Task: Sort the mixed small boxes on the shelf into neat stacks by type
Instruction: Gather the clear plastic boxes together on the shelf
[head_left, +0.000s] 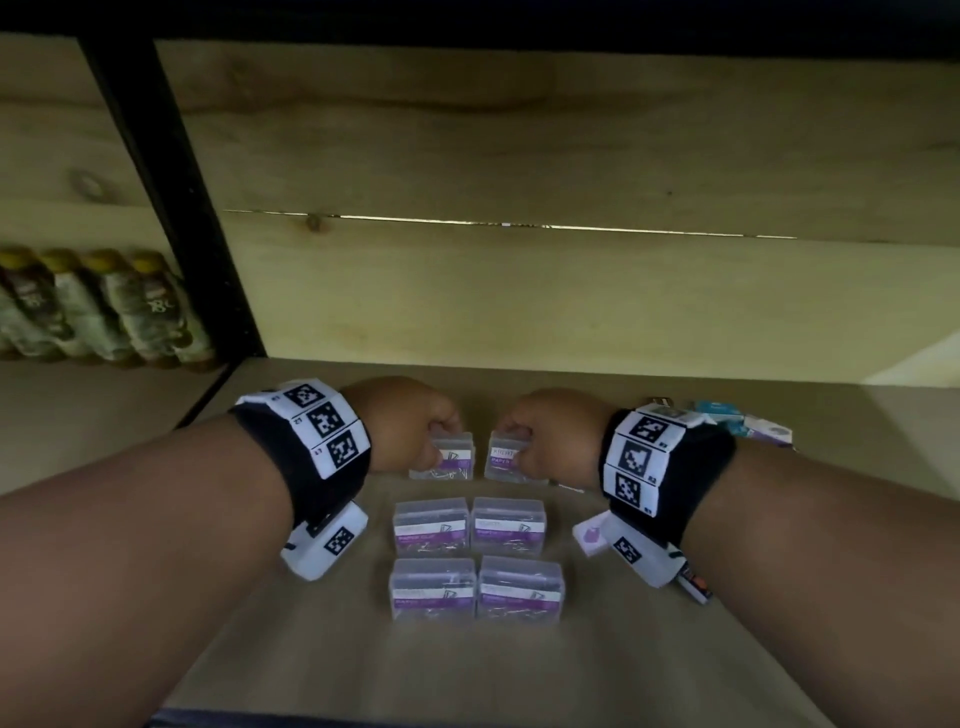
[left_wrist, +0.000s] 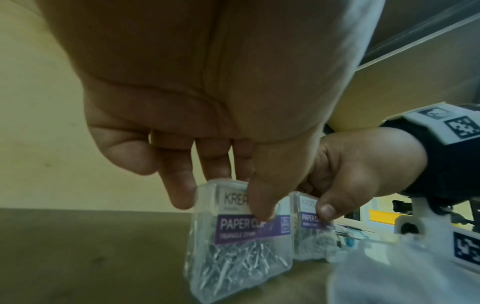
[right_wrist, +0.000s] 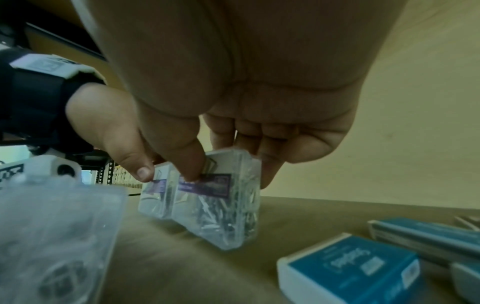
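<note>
Both forearms reach over the shelf (head_left: 675, 597). Left hand (head_left: 400, 421) pinches one upright paper clip box (head_left: 444, 457); right hand (head_left: 550, 431) pinches another (head_left: 506, 460) beside it. Four more boxes (head_left: 475, 558) lie nearer.

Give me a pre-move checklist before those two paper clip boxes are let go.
1. Left hand pinches left box: ok.
2. Right hand pinches right box: ok.
3. Both boxes down on the shelf: ok, seen in both wrist views.
4. Two boxes side by side, level with each other: ok.
5. Lined up with the four boxes in front: cannot tell; the back pair looks roughly in line.
6. Blue boxes kept apart, to the right: ok.
</note>
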